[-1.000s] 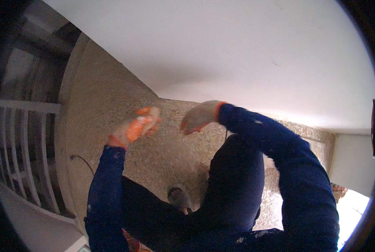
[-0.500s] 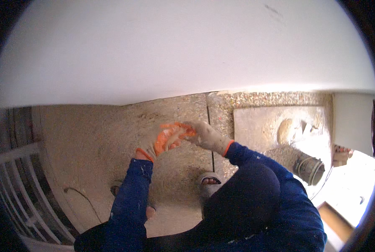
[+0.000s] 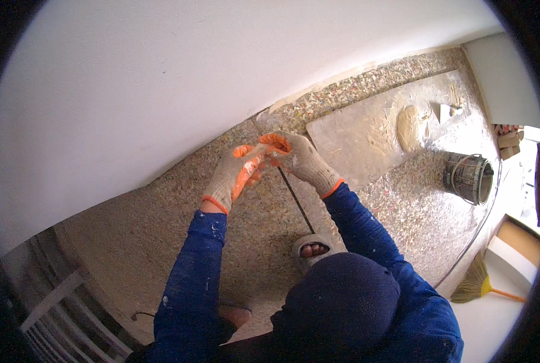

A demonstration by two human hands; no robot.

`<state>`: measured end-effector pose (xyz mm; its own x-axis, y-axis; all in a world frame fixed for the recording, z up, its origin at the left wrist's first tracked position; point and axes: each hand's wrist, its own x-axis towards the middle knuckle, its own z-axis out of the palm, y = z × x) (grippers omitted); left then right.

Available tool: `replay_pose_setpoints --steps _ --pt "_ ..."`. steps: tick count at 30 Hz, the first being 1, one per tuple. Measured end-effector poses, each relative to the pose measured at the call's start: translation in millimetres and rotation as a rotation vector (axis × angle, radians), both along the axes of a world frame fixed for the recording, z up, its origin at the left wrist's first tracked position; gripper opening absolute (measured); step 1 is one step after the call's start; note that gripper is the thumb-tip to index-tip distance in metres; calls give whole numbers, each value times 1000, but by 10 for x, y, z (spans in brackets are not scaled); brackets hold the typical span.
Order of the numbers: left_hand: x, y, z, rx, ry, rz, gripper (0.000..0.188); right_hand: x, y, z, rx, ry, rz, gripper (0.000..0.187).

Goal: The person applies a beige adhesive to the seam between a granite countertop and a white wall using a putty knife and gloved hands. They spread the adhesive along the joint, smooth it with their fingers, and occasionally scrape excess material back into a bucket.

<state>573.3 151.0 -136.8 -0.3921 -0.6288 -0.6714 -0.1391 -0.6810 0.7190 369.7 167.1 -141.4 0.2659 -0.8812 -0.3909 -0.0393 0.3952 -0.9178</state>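
Observation:
Both of my hands wear beige knit work gloves with orange coated palms and orange cuffs, smeared with white. My left hand (image 3: 235, 172) is raised in front of me with its fingers stretched toward the right, part of the orange palm showing. Curled over those fingertips is my right hand (image 3: 300, 158), which appears to pinch the finger ends of the left glove. No tool shows in either hand. Where the two hands meet, some fingers hide one another.
A white wall (image 3: 161, 78) rises ahead. On the speckled floor (image 3: 137, 242) lies a board (image 3: 354, 139) bearing a mound of beige paste (image 3: 410, 128). To the right are a dark bucket (image 3: 466, 178), a cable (image 3: 472, 239) and a broom (image 3: 474, 281); a white slatted rack (image 3: 70, 314) stands lower left.
My view has turned, so the wall edge now slants and the broom shows at right. Both gloved hands appear higher in view, still together, with the right at the left's fingers.

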Motion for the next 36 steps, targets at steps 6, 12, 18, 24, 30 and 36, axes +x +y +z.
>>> replay_pose_setpoints --steps 6,12,18,24,30,36 --pt "140 159 5 37 -7 -5 40 71 107 -178 106 -211 -105 31" --pt "7 -20 -38 -166 -28 16 52 -53 -74 137 -150 329 9 26" --pt "-8 -95 307 140 263 55 48 -858 169 283 -351 474 -110 35" --pt "823 232 611 280 249 109 42 -3557 -43 174 -262 1484 -718 31" --pt "1618 281 857 438 -11 -194 51 -5242 181 39 263 2000 -154 67" --pt "2238 514 1402 377 -116 -125 60 -5483 15 -9 -130 2035 107 25"
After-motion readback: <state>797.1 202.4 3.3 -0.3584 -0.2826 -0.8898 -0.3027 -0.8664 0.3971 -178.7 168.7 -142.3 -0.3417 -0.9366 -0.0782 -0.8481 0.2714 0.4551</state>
